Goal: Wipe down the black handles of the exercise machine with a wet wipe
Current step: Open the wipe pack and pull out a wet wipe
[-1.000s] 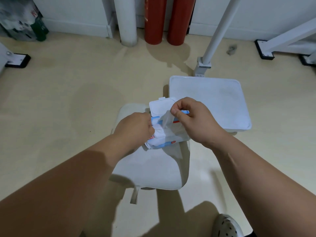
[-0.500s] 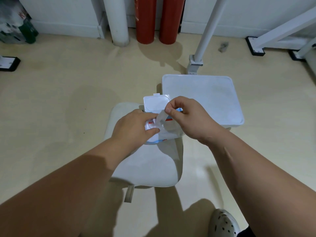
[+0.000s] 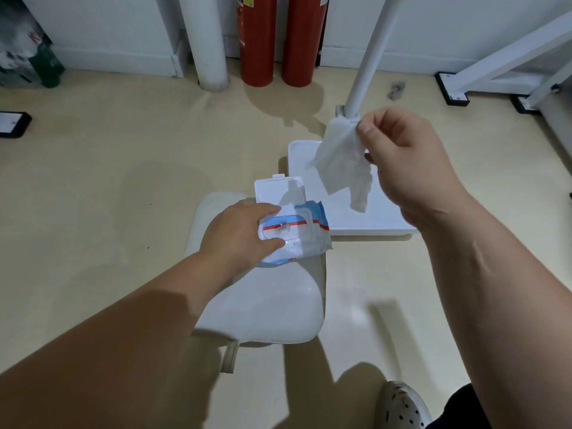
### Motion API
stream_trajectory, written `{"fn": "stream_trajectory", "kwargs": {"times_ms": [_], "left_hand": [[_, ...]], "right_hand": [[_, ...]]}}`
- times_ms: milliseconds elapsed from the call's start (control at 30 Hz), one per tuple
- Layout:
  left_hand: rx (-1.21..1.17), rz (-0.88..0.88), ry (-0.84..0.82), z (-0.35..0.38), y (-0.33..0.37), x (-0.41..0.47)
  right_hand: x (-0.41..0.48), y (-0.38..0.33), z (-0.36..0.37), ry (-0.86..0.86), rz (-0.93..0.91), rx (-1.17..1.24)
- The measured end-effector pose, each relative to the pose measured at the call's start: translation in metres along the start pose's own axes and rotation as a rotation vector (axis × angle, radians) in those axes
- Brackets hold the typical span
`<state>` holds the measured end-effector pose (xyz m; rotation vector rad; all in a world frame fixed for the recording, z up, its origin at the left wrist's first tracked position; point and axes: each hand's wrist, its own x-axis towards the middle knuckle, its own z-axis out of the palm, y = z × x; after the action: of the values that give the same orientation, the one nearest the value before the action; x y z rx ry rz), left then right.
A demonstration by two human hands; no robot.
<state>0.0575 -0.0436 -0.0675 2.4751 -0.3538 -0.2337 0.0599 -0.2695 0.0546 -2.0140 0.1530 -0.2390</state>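
The right hand (image 3: 411, 168) is raised in the air and holds a wet wipe (image 3: 340, 162). Its thumb and first fingers (image 3: 366, 126) are pressed together on the top corner of the wipe, and the other fingers are curled below. The wipe hangs down loose and wrinkled, and it is free from the pack. In the picture it hangs in front of a flat white tray (image 3: 383, 218) that lies on the floor (image 3: 108, 181).

The left hand (image 3: 238, 233) grips the pack of wipes (image 3: 297, 233) from its left side, with the fingers clamped on the edge and the thumb on top near the opening. The pack is white and blue with a red line. Its plastic lid (image 3: 278, 190) stands open, turned away from the person. The pack rests on a white padded seat (image 3: 272, 301).

Behind, near the wall, two red cylinders (image 3: 257, 41) stand upright side by side. A white pole (image 3: 371, 54) goes up, leaning, from the floor just behind the tray. At the bottom right a light shoe with holes (image 3: 402, 407) is on the floor.
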Motion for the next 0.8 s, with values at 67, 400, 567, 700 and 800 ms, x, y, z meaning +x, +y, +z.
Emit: {"fn": "stream_trajectory", "kwargs": {"times_ms": [67, 400, 567, 700, 800], "left_hand": [[0.017, 0.057, 0.053, 0.001, 0.002, -0.002], [0.341, 0.354, 0.051, 0.006, 0.015, 0.002], [0.305, 0.025, 0.108, -0.012, 0.020, 0.031], [-0.009, -0.050, 0.073, -0.015, 0.018, 0.039], [-0.163, -0.024, 0.243, -0.024, 0.028, 0.032]], "right_hand": [[-0.002, 0.012, -0.001, -0.077, 0.074, -0.115], [-0.009, 0.032, 0.001, -0.229, 0.215, -0.342], [-0.012, 0.035, 0.002, -0.349, 0.215, -0.282], [-0.016, 0.042, 0.002, -0.400, 0.258, -0.208], [-0.016, 0.041, 0.000, -0.358, 0.244, -0.178]]}}
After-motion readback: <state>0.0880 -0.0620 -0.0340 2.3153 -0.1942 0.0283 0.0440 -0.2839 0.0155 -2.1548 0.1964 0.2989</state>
